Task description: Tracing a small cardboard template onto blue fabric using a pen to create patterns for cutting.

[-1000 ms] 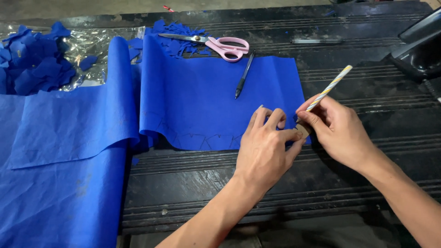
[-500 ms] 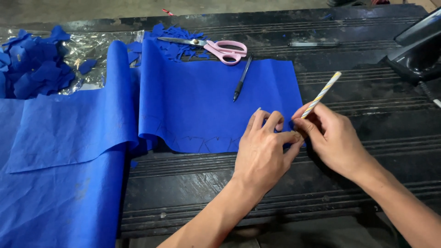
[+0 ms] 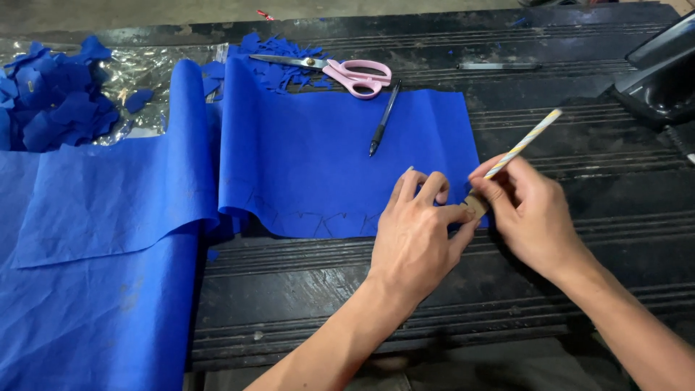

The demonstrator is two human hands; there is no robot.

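A long sheet of blue fabric (image 3: 318, 159) lies across a dark ribbed table (image 3: 405, 289), with faint drawn outlines along its near edge. My left hand (image 3: 420, 232) presses a small tan template (image 3: 474, 206) onto the fabric's near right corner. My right hand (image 3: 528, 210) holds a striped pencil (image 3: 525, 143) whose tip meets the template's edge. Most of the template is hidden by my fingers.
Pink-handled scissors (image 3: 347, 72) and a black pen (image 3: 382, 119) lie on the fabric's far edge. Blue fabric cut-outs (image 3: 51, 94) are heaped on clear plastic at the far left. More blue fabric (image 3: 94, 289) hangs off at left. A dark machine part (image 3: 662, 72) stands at right.
My right hand and the pencil shifted slightly around the template; the pencil now tilts a little differently. My left hand stays pressed on the template.
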